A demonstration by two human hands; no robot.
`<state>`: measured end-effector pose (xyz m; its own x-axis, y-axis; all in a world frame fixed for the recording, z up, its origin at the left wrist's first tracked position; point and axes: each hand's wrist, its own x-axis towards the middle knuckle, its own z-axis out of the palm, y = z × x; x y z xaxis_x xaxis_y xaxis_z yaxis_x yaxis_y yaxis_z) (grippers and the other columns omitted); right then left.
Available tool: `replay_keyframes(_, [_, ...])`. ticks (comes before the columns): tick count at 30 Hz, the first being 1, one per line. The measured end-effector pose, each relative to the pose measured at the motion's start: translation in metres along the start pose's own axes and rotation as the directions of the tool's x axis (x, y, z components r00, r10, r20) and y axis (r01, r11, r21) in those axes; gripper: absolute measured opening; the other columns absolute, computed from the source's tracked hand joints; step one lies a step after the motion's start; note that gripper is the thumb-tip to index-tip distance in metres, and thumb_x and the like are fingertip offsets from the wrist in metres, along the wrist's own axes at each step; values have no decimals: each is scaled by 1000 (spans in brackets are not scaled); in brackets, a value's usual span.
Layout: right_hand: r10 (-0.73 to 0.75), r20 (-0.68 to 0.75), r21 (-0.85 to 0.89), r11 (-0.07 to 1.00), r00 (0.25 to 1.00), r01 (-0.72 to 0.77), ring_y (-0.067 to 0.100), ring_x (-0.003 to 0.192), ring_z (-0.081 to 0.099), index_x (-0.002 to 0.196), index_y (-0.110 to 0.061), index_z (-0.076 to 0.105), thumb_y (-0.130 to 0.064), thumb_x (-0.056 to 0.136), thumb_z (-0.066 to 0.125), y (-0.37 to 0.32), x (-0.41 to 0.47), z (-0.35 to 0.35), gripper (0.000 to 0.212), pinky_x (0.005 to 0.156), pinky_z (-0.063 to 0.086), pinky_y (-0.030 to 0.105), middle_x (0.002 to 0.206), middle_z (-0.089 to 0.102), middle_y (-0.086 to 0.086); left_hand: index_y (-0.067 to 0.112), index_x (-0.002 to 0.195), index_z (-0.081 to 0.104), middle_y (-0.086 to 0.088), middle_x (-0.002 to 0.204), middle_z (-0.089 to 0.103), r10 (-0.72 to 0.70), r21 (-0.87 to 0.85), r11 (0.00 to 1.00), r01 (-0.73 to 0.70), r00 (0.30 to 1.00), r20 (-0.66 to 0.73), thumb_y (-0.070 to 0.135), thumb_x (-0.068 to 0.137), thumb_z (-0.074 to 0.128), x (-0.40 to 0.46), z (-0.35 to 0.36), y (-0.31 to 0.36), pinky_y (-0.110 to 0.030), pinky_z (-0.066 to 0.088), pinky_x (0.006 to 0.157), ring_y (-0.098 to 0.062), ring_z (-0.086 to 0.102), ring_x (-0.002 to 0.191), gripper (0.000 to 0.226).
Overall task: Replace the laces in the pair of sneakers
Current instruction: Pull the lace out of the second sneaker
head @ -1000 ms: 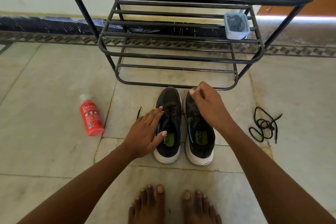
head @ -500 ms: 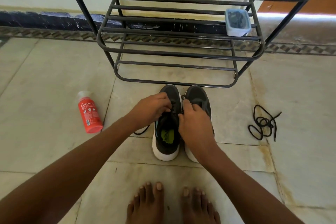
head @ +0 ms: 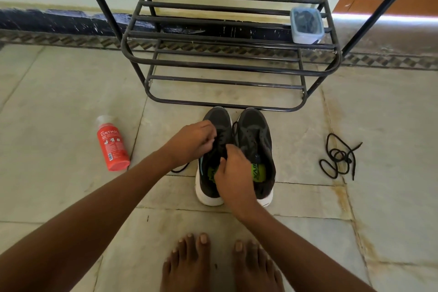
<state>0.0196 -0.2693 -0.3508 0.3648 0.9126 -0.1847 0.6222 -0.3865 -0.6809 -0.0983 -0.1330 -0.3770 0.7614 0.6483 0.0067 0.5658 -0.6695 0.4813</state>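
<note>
While we look down past our bare feet (head: 222, 265), both forearms reach forward to the pair of sneakers (head: 237, 156) standing side by side on the tiled floor (head: 379, 208), toes toward the black metal shoe rack (head: 227, 59). Our left hand (head: 195, 141) is curled over the lacing of the left sneaker (head: 219, 125), fingers pinched shut on its black lace (head: 180, 169), whose end trails out on the floor beside the shoe. Our right hand (head: 233, 178) bends at the same shoe's tongue, fingers closed; we cannot tell what it grips. The right sneaker (head: 257, 140) lies untouched. A loose black lace (head: 337, 157) is coiled well to the right, a red spray can (head: 112, 147) lies to the left, and a lidded plastic box (head: 307, 25) sits on the rack.
</note>
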Motion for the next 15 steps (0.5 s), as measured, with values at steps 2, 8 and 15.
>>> replay_keyframes(2, [37, 12, 29, 999, 999, -37, 24, 144, 42, 151, -3, 41, -1, 99, 50, 2, -8, 13, 53, 121, 22, 20, 155, 45, 11, 15, 90, 67, 3, 95, 68, -197, -187, 966, 179, 977, -80, 12, 87, 70, 1, 4, 1, -36, 60, 77, -14, 66, 81, 5])
replay_keyframes(8, [51, 1, 69, 996, 999, -51, 17, 155, 20, 160, -7, 23, 1, 100, 49, 13, -12, 22, 66, 118, 5, 16, 167, 25, 5, 22, 72, 70, 12, 79, 74, -490, -407, 822, 398, 859, -150, 9, 77, 79, 0, 8, 9, -21, 61, 73, -4, 71, 73, 16])
replay_keyframes(15, [26, 10, 90, 996, 1000, -27, 18, 156, 17, 160, -6, 20, 4, 98, 50, 17, -12, 26, 70, 120, 5, 17, 168, 22, 5, 14, 103, 76, 1, 95, 71, -94, -322, 943, 79, 995, -31, 10, 87, 80, -1, -10, -2, -13, 53, 71, -10, 66, 85, 16])
